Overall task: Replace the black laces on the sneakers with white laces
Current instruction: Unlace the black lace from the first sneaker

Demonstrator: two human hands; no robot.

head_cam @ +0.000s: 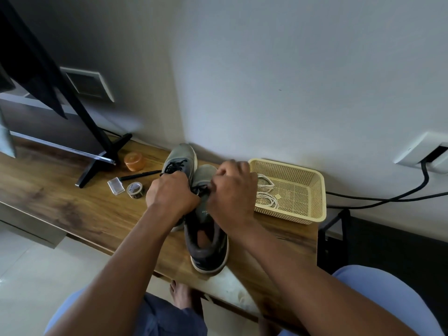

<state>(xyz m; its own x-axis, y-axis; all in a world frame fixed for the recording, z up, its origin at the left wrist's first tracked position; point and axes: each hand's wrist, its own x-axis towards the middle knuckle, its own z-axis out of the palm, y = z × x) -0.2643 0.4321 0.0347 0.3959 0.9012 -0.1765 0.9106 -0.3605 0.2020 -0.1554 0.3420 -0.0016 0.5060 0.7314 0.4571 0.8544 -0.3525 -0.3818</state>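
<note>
Both hands work at the lace area of the near sneaker. Left hand is curled into a fist, fingers closed around the black lace where the two shoes meet. Right hand has its fingers bent down onto the tongue of the near sneaker; whether it pinches lace I cannot tell, the fingertips are hidden. Two sneakers: the second one sits just left of and behind the near one, touching it, black lace still in. One basket just right of the near sneaker holds white laces, coiled; their count is unclear. Left of the sneakers: one orange jar, one tape roll, one black pen, one small clear box. All rest on the wooden table.
</note>
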